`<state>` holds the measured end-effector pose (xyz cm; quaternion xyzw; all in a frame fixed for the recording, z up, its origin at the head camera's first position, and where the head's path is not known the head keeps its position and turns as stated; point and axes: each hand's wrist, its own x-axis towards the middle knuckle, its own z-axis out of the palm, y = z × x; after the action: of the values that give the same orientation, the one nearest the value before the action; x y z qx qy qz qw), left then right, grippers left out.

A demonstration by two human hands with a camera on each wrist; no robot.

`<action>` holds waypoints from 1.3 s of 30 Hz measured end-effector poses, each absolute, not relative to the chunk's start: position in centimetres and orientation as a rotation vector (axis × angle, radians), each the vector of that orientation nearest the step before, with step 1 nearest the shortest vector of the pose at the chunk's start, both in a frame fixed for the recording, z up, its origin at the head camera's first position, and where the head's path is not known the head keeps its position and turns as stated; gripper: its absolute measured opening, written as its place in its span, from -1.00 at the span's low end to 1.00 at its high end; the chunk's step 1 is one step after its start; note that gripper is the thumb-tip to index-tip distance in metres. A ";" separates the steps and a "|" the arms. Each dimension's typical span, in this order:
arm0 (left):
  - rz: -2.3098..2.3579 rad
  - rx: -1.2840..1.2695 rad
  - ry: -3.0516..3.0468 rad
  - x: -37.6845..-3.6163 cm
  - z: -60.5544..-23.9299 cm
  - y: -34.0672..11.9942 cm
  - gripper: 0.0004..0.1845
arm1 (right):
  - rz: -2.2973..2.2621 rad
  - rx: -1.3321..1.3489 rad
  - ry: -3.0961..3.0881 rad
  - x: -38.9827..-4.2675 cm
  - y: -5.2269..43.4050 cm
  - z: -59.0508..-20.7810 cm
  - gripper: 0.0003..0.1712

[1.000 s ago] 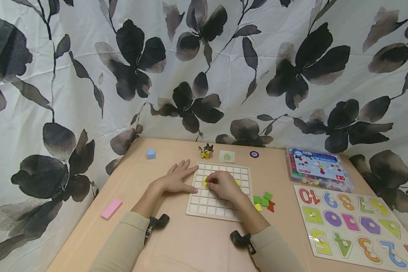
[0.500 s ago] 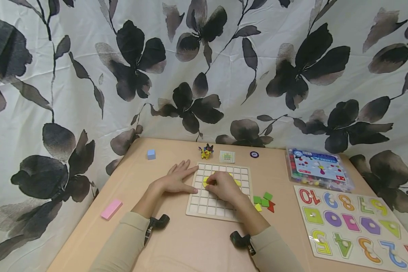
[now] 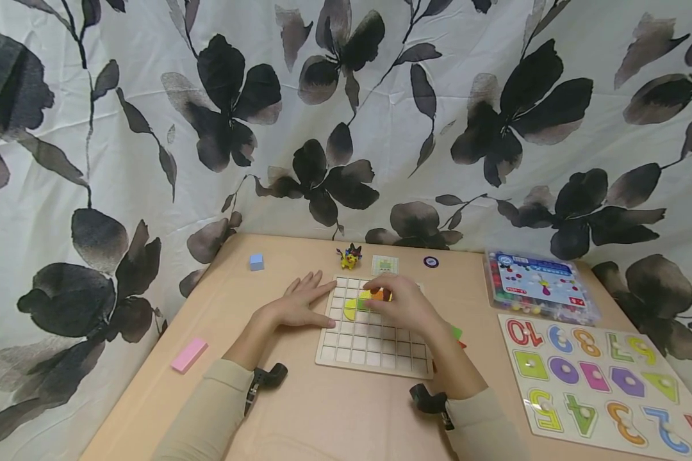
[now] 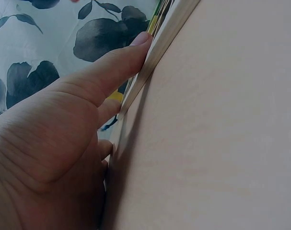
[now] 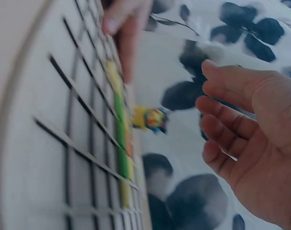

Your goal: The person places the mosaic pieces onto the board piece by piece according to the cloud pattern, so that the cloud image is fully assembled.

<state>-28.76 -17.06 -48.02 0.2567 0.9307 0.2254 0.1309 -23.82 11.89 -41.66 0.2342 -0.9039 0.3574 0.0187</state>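
- One wooden grid board [image 3: 375, 336] lies flat on the worktop [image 3: 323, 410], its long axis running away from the person toward the curtain.
- On the board's far rows sit coloured tiles: one yellow tile [image 3: 350, 310], one green tile [image 3: 362, 303] and one orange tile [image 3: 378, 295], touching or nearly so.
- Left hand [image 3: 300, 302]: fingers straight and spread, palm flat on the worktop, thumb pressed along the board's left edge; it holds nothing.
- Right hand [image 3: 400, 304]: hovers over the far rows beside the orange tile. The right wrist view shows its fingers [image 5: 222, 122] loosely bent, with nothing between them.
- Loose tiles [image 3: 457, 333] lie just right of the board, mostly hidden by the right forearm; their count cannot be told.
- Further off: one blue cube [image 3: 256, 261], one pink block [image 3: 189, 354], one small figurine [image 3: 350, 257], one number puzzle [image 3: 600, 384], one bead box [image 3: 539, 285].
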 end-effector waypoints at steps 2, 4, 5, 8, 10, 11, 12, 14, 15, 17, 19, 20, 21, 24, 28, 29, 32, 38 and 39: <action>0.656 0.748 2.704 -28.8 -48.1 -17.0 0.12 | 1.132 0.719 -2.807 -23.6 13.0 -41.2 -0.67; 0.670 0.752 2.703 -28.8 -48.1 -17.1 0.12 | 1.150 0.699 -2.819 -23.5 14.1 -40.8 -0.65; 0.675 0.750 2.702 -28.8 -48.1 -17.0 0.12 | 1.161 0.691 -2.825 -23.5 14.7 -40.6 -0.65; 0.696 0.750 2.702 -28.8 -48.1 -17.0 0.12 | 1.175 0.681 -2.847 -23.7 16.3 -40.3 -0.63; 0.697 0.749 2.704 -28.8 -48.2 -17.0 0.12 | 1.173 0.689 -2.867 -23.9 17.3 -40.2 -0.62; 0.698 0.750 2.706 -28.7 -48.2 -17.1 0.12 | 1.167 0.691 -2.879 -24.0 17.8 -40.2 -0.62; 0.699 0.750 2.705 -28.7 -48.2 -17.1 0.12 | 1.159 0.695 -2.889 -24.1 18.2 -40.3 -0.61; 0.697 0.751 2.705 -28.7 -48.1 -17.1 0.12 | 1.147 0.688 -2.914 -24.3 19.1 -40.4 -0.61; 0.696 0.750 2.704 -28.7 -48.1 -17.1 0.12 | 1.146 0.677 -2.924 -24.4 19.6 -40.4 -0.60; 0.690 0.751 2.705 -28.7 -48.1 -17.0 0.12 | 1.136 0.648 -2.941 -24.5 20.4 -40.6 -0.60; 0.680 0.750 2.707 -28.8 -48.2 -17.0 0.12 | 1.123 0.604 -2.958 -24.6 21.2 -40.7 -0.62; 0.674 0.750 2.708 -28.8 -48.2 -17.0 0.12 | 1.116 0.590 -2.967 -24.7 21.6 -40.8 -0.62; 0.672 0.750 2.708 -28.8 -48.2 -17.0 0.12 | 1.107 0.573 -2.977 -24.7 22.0 -40.9 -0.63; 0.668 0.750 2.706 -28.9 -48.2 -17.1 0.12 | 1.089 0.496 -3.035 -24.7 23.1 -41.1 -0.63; 0.668 0.750 2.704 -28.9 -48.1 -17.0 0.13 | 1.098 0.417 -3.117 -24.8 24.6 -41.6 -0.63; 0.669 0.748 2.704 -28.9 -48.1 -17.0 0.13 | 1.101 0.427 -3.127 -24.8 25.0 -41.7 -0.64; 0.672 0.746 2.707 -28.9 -48.1 -17.1 0.12 | 1.159 0.436 -3.148 -24.8 26.1 -42.1 -0.67; 0.674 0.742 2.705 -28.9 -48.1 -17.0 0.12 | 1.230 0.426 -3.205 -24.7 27.6 -42.6 -0.71; 0.673 0.741 2.705 -28.9 -48.1 -17.0 0.12 | 1.237 0.424 -3.220 -24.7 27.7 -42.7 -0.71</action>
<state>-28.94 -16.98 -48.10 0.2547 0.9300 0.2316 0.1285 -24.67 27.72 -42.68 0.1202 -0.9137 0.3510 -0.1661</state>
